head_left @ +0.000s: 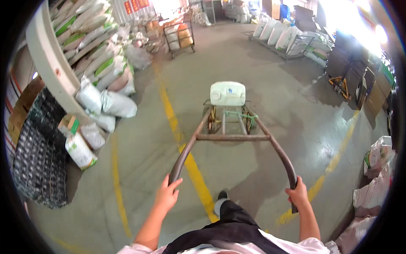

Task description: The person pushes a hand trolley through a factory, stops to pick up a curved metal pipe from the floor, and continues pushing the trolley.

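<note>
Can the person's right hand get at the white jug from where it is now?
Probably not: the right hand is wrapped around the cart's right handle, while the white jug sits at the cart's far end, beyond the crossbar, seemingly out of arm's reach.

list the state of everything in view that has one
left hand, closed around the left handle
right hand, closed around the right handle
hand truck, held by both handles, carrying the jug
pale jug, resting on the hand truck
green cord, looped around the hand truck
wheeled rack, loaded with bags
flat trolley, loaded with white sacks
left-side sacks, piled high
</note>
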`<state>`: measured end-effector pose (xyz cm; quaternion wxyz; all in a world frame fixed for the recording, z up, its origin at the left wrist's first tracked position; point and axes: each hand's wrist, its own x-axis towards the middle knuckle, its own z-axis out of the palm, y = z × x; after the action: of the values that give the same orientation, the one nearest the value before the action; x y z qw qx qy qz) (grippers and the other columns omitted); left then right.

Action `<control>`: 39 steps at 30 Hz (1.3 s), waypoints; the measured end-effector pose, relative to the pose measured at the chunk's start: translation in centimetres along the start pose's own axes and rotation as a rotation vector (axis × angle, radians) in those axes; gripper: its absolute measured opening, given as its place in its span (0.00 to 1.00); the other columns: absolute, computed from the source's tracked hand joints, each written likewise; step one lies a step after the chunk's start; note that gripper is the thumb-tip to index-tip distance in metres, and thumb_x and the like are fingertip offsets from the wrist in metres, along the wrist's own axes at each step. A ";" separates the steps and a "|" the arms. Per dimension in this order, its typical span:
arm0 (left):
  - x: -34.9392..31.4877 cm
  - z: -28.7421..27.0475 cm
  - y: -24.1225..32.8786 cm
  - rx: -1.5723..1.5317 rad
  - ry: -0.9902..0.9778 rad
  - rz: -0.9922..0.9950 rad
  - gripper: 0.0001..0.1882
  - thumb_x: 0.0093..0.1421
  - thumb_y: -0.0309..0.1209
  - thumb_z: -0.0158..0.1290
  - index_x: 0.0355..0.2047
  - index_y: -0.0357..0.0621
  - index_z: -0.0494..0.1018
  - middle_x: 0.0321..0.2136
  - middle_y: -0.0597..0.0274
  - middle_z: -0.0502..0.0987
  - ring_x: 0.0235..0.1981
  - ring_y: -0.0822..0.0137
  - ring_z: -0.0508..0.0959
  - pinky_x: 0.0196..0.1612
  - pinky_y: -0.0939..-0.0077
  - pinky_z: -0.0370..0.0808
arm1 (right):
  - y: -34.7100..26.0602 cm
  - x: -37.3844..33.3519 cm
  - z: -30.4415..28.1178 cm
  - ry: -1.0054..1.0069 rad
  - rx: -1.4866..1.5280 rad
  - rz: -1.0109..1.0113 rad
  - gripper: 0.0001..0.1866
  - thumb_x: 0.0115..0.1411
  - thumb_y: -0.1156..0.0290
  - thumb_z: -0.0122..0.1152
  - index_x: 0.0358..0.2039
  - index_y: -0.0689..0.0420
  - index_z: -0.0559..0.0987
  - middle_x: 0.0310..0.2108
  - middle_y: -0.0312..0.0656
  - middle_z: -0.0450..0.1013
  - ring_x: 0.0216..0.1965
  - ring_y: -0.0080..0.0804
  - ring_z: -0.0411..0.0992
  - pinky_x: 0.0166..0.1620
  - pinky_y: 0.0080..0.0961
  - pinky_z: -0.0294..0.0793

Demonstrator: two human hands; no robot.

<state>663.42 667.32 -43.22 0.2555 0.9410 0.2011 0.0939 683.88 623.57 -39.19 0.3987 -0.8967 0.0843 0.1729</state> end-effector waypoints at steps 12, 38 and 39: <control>44.6 5.2 -3.6 -0.044 -0.174 -0.121 0.45 0.51 0.22 0.53 0.66 0.58 0.45 0.60 0.48 0.57 0.53 0.44 0.68 0.50 0.59 0.71 | -20.7 34.9 7.5 0.116 -0.121 0.079 0.32 0.46 0.74 0.60 0.55 0.55 0.63 0.22 0.46 0.72 0.14 0.34 0.71 0.21 0.31 0.73; 139.7 29.7 -3.2 -0.052 -0.203 -0.097 0.46 0.53 0.25 0.53 0.66 0.65 0.40 0.58 0.47 0.57 0.46 0.44 0.72 0.42 0.56 0.75 | -58.1 126.7 17.4 0.381 -0.437 0.242 0.24 0.45 0.71 0.57 0.47 0.55 0.70 0.33 0.54 0.75 0.38 0.56 0.73 0.40 0.45 0.73; 143.7 30.4 -2.8 -0.076 -0.172 -0.060 0.46 0.52 0.24 0.53 0.66 0.65 0.41 0.58 0.47 0.57 0.46 0.44 0.72 0.42 0.56 0.74 | -59.9 130.2 17.2 0.370 -0.448 0.257 0.24 0.45 0.71 0.57 0.47 0.55 0.70 0.33 0.54 0.75 0.38 0.56 0.73 0.40 0.46 0.73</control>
<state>800.49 717.35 -60.00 0.3100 0.9288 0.2029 0.0125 817.58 674.69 -57.97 0.1438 -0.9604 0.2279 0.0702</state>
